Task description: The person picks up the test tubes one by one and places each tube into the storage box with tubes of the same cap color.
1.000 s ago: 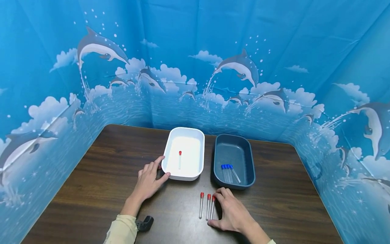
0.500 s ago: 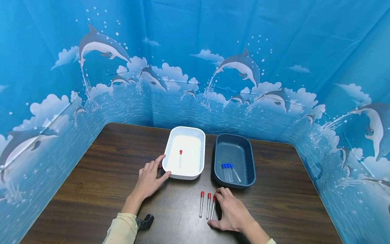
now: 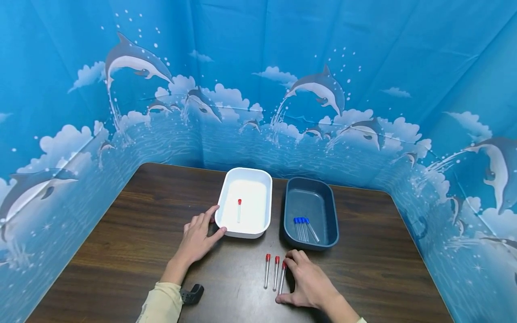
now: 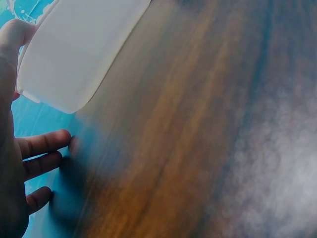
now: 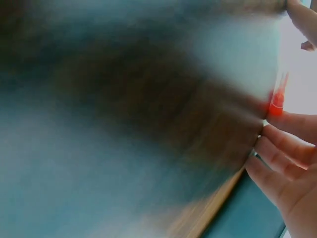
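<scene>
In the head view my left hand (image 3: 198, 237) holds the near left corner of a white plastic box (image 3: 244, 235), thumb at the front and index finger on the left side. The left wrist view shows the other fingers (image 4: 43, 143) below the box wall, apart from it. One red-capped test tube (image 3: 239, 211) lies in this box. My right hand (image 3: 308, 280) pinches another red-capped test tube (image 3: 282, 280) lengthwise, index finger at the cap, thumb near the bottom end. Its red cap (image 5: 276, 104) shows against the index finger in the right wrist view.
Two more red-capped tubes, a left one (image 3: 266, 271) and a middle one (image 3: 276, 273), lie side by side on the dark wooden table (image 3: 133, 233). A dark blue-grey box (image 3: 332, 215) holds several blue-capped tubes (image 3: 300, 229). A dolphin-print curtain (image 3: 250, 89) surrounds the table.
My right hand and the tube in it have shifted slightly toward me, away from the middle tube. The left hand stays on the white box.
</scene>
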Demonstrator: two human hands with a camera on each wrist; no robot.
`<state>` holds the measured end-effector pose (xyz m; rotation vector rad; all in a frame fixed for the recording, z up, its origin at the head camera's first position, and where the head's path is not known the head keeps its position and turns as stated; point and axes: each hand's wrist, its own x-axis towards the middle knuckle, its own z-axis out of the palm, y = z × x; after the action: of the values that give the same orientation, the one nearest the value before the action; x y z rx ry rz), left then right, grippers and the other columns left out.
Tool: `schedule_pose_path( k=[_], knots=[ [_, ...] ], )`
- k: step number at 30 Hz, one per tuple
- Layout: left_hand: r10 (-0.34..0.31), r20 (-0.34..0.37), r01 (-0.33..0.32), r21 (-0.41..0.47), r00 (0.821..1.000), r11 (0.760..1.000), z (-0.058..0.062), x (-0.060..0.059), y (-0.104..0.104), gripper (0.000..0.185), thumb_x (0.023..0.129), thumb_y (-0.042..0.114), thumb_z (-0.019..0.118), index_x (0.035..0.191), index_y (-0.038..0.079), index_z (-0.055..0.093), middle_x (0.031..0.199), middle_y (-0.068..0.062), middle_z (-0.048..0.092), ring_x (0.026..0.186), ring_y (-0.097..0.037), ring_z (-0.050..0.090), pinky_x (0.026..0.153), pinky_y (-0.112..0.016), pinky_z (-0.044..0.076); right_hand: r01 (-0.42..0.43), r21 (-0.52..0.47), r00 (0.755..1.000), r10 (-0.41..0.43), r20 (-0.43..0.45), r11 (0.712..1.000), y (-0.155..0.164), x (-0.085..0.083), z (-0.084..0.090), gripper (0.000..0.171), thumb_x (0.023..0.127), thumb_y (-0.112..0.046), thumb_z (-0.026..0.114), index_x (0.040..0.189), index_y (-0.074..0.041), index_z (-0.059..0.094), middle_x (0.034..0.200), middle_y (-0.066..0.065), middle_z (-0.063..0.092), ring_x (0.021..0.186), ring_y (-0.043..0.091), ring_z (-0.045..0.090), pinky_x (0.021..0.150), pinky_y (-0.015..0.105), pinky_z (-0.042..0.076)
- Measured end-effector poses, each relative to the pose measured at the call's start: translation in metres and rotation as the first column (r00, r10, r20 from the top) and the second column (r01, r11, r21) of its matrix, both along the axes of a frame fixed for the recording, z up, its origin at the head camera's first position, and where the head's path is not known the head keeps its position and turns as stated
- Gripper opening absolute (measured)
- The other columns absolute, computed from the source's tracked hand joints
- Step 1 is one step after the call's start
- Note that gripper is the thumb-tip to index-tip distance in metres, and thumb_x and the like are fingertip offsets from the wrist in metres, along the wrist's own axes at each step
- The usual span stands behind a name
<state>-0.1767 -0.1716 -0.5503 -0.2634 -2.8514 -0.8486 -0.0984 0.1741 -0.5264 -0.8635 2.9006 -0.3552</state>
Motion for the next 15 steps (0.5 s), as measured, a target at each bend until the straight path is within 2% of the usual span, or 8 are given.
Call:
schedule_pose_path(
  k=[9, 15],
  knots=[
    [0.001, 0.005, -0.001, -0.001, 1.0, 1.0, -0.0005, 0.0, -0.0001, 0.078, 0.088, 0.073, 0.046, 0.153, 0.037, 0.022, 0.112, -0.002, 0.054, 0.107, -0.026, 0.045, 0.083, -0.048, 0.028, -0.065, 0.048, 0.997, 0.067, -0.033, 0.997, 0.0006, -0.0016, 0.0019, 0.092, 0.07, -0.083, 0.059, 0.121, -0.006, 0.064, 0.126, 0.006, 0.053, 0.107, 0.018, 0.049, 0.081, 0.035, 0.052],
    [0.002, -0.003, -0.002, 0.0, 1.0, 1.0, -0.001, -0.0008, -0.0005, 0.078, 0.089, 0.073, 0.047, 0.154, 0.037, 0.022, 0.113, -0.002, 0.054, 0.107, -0.025, 0.044, 0.083, -0.048, 0.028, -0.071, 0.029, 0.989, 0.074, -0.132, 0.997, 0.001, -0.0005, -0.0005, 0.09, 0.068, -0.082, 0.062, 0.115, -0.006, 0.067, 0.123, 0.007, 0.056, 0.105, 0.018, 0.051, 0.075, 0.034, 0.053]
  ],
)
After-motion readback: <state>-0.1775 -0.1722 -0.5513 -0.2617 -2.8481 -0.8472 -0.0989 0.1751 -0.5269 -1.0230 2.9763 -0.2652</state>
